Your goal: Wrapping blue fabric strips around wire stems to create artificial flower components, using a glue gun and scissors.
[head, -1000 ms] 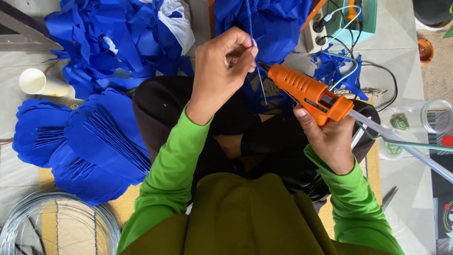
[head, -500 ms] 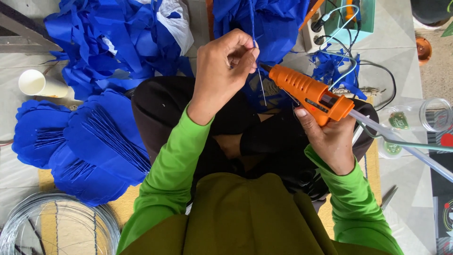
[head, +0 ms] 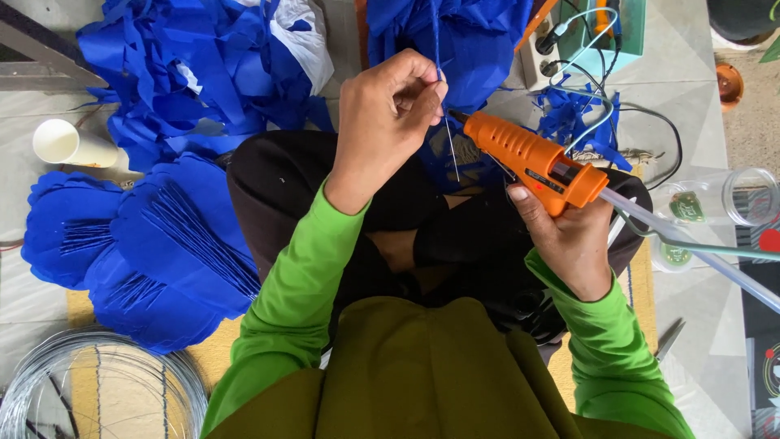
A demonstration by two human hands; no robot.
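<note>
My left hand [head: 380,122] pinches a thin wire stem [head: 449,146] wrapped partly in blue paper; the bare end hangs down below my fingers. My right hand [head: 565,236] grips an orange hot glue gun [head: 532,161], its nozzle pointing left and almost touching the wire just under my fingertips. A clear glue stick [head: 691,252] sticks out of the gun's back toward the right. Both hands are over my lap, with green sleeves on my arms.
Piles of blue paper scraps [head: 203,65] lie at the top; stacked blue petal shapes [head: 138,244] at left. A white paper cup [head: 69,144], a wire coil [head: 97,390], a power strip with cables [head: 569,49], a clear plastic bottle [head: 719,203] and scissors [head: 670,340] lie around.
</note>
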